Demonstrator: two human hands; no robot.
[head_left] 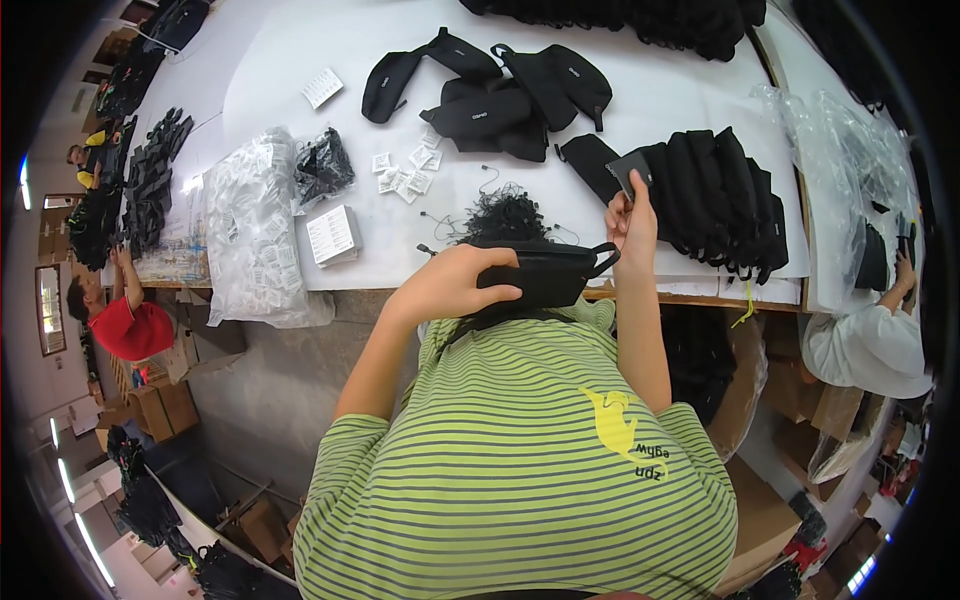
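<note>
My left hand (455,283) is closed round the near side of a black fabric pouch (548,278), held in front of my body at the table's edge. The pouch has a wrist loop (606,262) at its right end, close to my right wrist. Raised to the right, my right hand (634,218) pinches a small dark grey card or booklet (628,170) between thumb and fingers. Just beyond the pouch lies a tangled heap of thin black cords (505,212). Several small white packets (408,178) are scattered farther to the left.
Black pouches lie in a loose pile (490,110) at the back and in a row (712,195) on the right. A clear bag of white packets (255,225), a bag of black items (322,165) and a card stack (333,235) stand left. Co-workers work at both sides.
</note>
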